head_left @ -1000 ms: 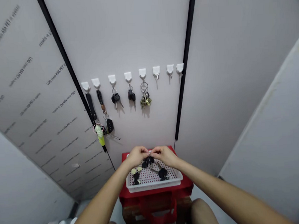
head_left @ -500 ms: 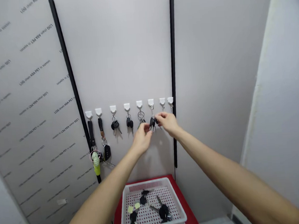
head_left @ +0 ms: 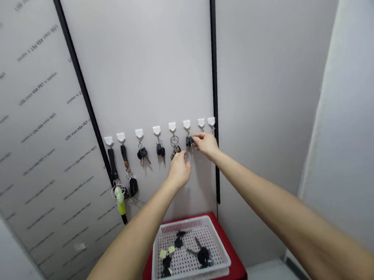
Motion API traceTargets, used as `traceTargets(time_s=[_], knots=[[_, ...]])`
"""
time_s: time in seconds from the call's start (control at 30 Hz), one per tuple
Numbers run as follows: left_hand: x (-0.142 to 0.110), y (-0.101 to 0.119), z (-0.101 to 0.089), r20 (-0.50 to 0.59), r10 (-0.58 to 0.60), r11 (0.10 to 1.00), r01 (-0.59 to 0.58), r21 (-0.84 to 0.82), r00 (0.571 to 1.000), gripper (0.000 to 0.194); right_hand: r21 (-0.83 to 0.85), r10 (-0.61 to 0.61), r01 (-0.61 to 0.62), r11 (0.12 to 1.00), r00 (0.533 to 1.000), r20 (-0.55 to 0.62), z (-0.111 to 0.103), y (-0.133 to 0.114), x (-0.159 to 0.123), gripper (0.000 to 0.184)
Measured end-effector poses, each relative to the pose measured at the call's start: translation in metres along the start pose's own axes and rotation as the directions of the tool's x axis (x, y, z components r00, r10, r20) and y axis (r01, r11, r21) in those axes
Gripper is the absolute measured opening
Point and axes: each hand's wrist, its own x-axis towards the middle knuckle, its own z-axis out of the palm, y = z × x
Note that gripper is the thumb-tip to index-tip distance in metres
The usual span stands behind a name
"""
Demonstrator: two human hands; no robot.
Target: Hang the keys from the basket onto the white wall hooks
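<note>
In the head view, the black-headed keys (head_left: 188, 140) are hanging just under the sixth white hook (head_left: 186, 124) from the left, lying at the fingertips of the right hand (head_left: 205, 144), whose narrow grip is pinching at their right side. The left hand (head_left: 179, 168) is hovering below and to their left, its thumb and fingers parted, apart from the keys.

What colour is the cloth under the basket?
The cloth is red, seen best in the head view.
</note>
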Motion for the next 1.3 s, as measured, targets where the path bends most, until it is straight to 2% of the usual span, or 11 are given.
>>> traceTargets(time_s=[0.1, 0.2, 0.27, 0.33, 0.4, 0.47, 0.67, 0.83, 0.97, 1.1, 1.3], knots=[[-0.034, -0.02, 0.018, 0.075, -0.072, 0.995, 0.077, -0.068, 0.995, 0.036, -0.154, -0.045, 0.023, 0.988, 0.989, -0.139, -0.006, 0.018, -0.034, 0.028], [-0.08, -0.05, 0.044, 0.222, -0.173, 0.977, 0.195, -0.081, 0.96, 0.032, -0.31, -0.043, 0.088, 0.947, 0.988, 0.151, -0.006, 0.048, -0.089, 0.025], [-0.112, -0.07, 0.062, 0.338, -0.226, 0.966, 0.255, -0.045, 0.914, 0.03, -0.371, 0.04, 0.181, 0.911, 0.856, 0.515, -0.003, 0.071, -0.13, 0.022], [-0.138, -0.086, 0.077, 0.454, -0.235, 0.965, 0.263, 0.001, 0.86, 0.028, -0.4, 0.133, 0.307, 0.864, 0.625, 0.769, 0.001, 0.093, -0.168, 0.02], [-0.156, -0.098, 0.087, 0.546, -0.22, 0.973, 0.225, 0.059, 0.808, 0.028, -0.423, 0.203, 0.435, 0.795, 0.466, 0.861, 0.004, 0.111, -0.193, 0.018], [-0.165, -0.104, 0.093, 0.59, -0.22, 0.975, 0.174, 0.135, 0.777, 0.029, -0.447, 0.243, 0.528, 0.722, 0.411, 0.878, 0.007, 0.121, -0.207, 0.019], [-0.168, -0.104, 0.102, 0.618, -0.221, 0.969, 0.095, 0.23, 0.755, 0.028, -0.534, 0.306, 0.567, 0.627, 0.45, 0.839, 0.015, 0.121, -0.216, 0.017], [-0.167, -0.107, 0.104, 0.642, -0.385, 0.923, 0.256, 0.288, 0.663, 0.011, -0.585, 0.321, 0.498, 0.64, 0.518, 0.793, 0.021, 0.122, -0.218, 0.014], [-0.159, -0.111, 0.093, 0.601, -0.358, 0.897, 0.443, 0.007, 0.715, 0.003, -0.542, 0.262, 0.323, 0.775, 0.617, 0.742, 0.019, 0.126, -0.21, 0.021], [-0.147, -0.112, 0.079, 0.572, -0.374, 0.637, 0.65, -0.413, 0.73, 0.002, -0.303, 0.299, -0.097, 0.948, 0.596, 0.745, 0.022, 0.13, -0.208, 0.031], [-0.133, -0.106, 0.061, 0.58, -0.447, 0.236, 0.715, -0.658, 0.681, 0.011, 0.182, 0.266, -0.55, 0.815, 0.635, 0.725, 0.035, 0.118, -0.211, 0.03]])
